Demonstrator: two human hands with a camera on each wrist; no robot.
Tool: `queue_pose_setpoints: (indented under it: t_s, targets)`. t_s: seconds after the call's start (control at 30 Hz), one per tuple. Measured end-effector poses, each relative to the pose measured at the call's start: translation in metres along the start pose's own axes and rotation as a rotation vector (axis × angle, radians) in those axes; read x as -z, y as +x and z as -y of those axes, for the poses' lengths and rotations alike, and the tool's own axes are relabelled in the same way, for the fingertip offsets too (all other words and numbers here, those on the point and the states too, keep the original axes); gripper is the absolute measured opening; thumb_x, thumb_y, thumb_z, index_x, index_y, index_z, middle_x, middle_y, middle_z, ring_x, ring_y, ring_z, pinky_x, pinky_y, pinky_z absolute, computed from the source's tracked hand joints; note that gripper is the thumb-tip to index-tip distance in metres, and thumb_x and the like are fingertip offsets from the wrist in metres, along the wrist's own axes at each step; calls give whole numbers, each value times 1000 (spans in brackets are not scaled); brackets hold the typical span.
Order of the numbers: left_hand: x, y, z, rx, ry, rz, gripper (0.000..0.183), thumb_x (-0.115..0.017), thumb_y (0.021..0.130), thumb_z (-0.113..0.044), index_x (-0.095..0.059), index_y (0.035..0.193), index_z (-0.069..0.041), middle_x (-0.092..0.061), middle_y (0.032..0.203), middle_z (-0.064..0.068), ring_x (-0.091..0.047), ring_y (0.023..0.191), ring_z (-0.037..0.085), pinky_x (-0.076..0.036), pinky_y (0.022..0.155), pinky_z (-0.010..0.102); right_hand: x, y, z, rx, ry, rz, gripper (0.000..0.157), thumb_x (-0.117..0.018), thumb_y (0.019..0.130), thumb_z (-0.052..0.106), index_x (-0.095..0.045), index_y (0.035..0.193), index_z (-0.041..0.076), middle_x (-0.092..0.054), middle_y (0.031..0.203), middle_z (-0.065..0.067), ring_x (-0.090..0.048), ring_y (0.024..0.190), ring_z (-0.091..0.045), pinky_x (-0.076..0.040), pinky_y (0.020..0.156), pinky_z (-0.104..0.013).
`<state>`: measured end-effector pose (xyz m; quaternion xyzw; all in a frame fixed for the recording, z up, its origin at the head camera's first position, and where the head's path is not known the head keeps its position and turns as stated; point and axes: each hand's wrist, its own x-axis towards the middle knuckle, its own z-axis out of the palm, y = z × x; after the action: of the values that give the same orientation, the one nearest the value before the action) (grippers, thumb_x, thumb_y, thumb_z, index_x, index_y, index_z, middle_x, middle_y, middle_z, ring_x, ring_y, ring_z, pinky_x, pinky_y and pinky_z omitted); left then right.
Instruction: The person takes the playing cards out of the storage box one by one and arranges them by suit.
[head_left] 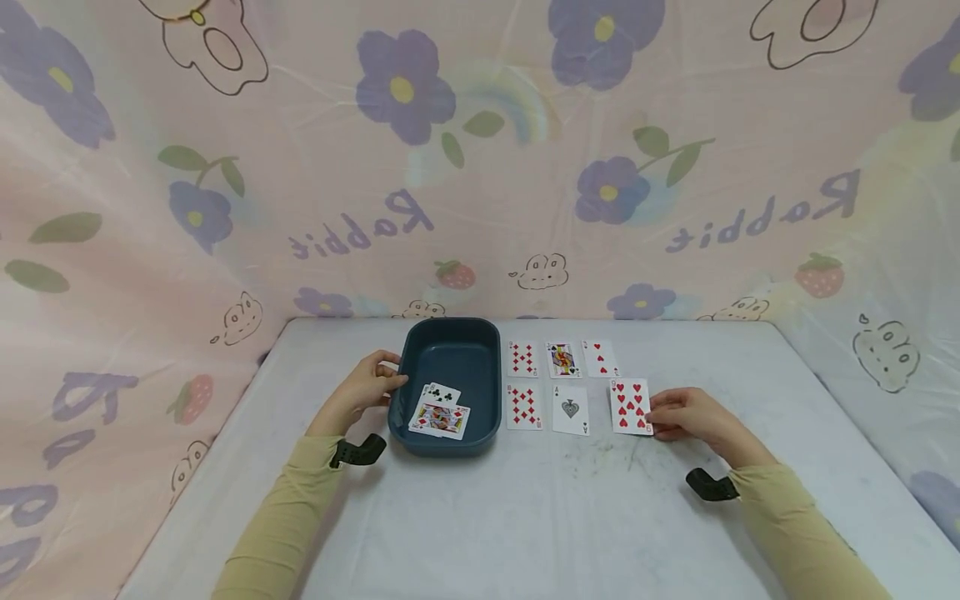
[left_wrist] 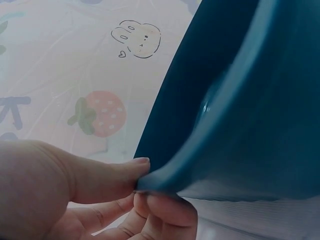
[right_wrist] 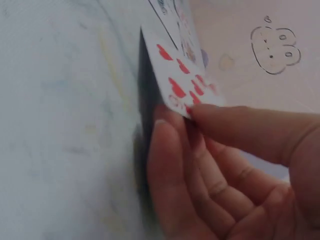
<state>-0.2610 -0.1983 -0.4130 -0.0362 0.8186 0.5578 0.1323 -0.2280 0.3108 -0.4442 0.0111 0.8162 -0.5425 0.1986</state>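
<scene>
Heart card (head_left: 628, 407), seemingly a nine, pinched near one corner by the right hand (head_left: 686, 412), right of the tray (head_left: 453, 358) gripped by the left hand (head_left: 366, 385): best steadied lightly, without bending.

Near tabletop (head_left: 570, 525) passable; tray (head_left: 444, 447) blocks way left of cards (head_left: 524, 407).

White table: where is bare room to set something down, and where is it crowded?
Free: white table between the left sleeve and right sleeve; its far right corner, beyond the right hand; the far half of the blue tray. Crowded: just right of the tray, where playing cards fill two rows.
</scene>
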Motion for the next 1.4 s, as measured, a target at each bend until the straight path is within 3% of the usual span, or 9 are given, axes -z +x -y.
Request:
queue_pose_setpoints:
  t_s: [0.33, 0.87, 1.13, 1.27, 1.4]
  targets:
    - [-2, 1, -1, 14, 9, -13, 39, -60, 94, -7, -43, 129, -1, -52, 91, 12, -54, 73, 21, -48, 60, 30, -14, 5, 4, -47, 15, -4, 39, -66, 89, 7, -51, 118, -15, -66, 83, -9, -65, 66, -17, -55, 63, -33]
    - [-1, 0, -3, 8, 3, -9, 38, -59, 95, -7, -43, 129, -2, -53, 90, 11, -54, 73, 21, -49, 61, 30, -14, 5, 6, -78, -35, -37, 36, -67, 90, 10, -53, 115, -12, -66, 80, -8, -65, 65, -18, -55, 60, -33]
    - [-1, 0, -1, 17, 8, -15, 38, -58, 95, -7, -43, 130, -2, -53, 95, 16, -55, 74, 21, -49, 62, 30, -14, 3, 8, -79, -81, -63, 27, -66, 89, 9, -58, 107, -9, -64, 78, -8, -63, 64, -18, -55, 59, -33]
    - [-2, -1, 0, 21, 20, -19, 38, -58, 95, -7, -43, 130, -2, -53, 95, 15, -54, 76, 22, -50, 62, 30, -11, 3, 12, -50, -116, -61, 28, -65, 90, 11, -58, 108, -10, -65, 78, -9, -63, 65, -19, -55, 61, -34]
    - [-2, 0, 1, 22, 22, -19, 38, -58, 95, -8, -43, 130, -2, -54, 96, 16, -55, 77, 22, -50, 62, 30, -7, 7, 23, 44, -144, -36, 32, -63, 93, 15, -59, 111, -10, -67, 87, -14, -65, 74, -22, -55, 67, -35]
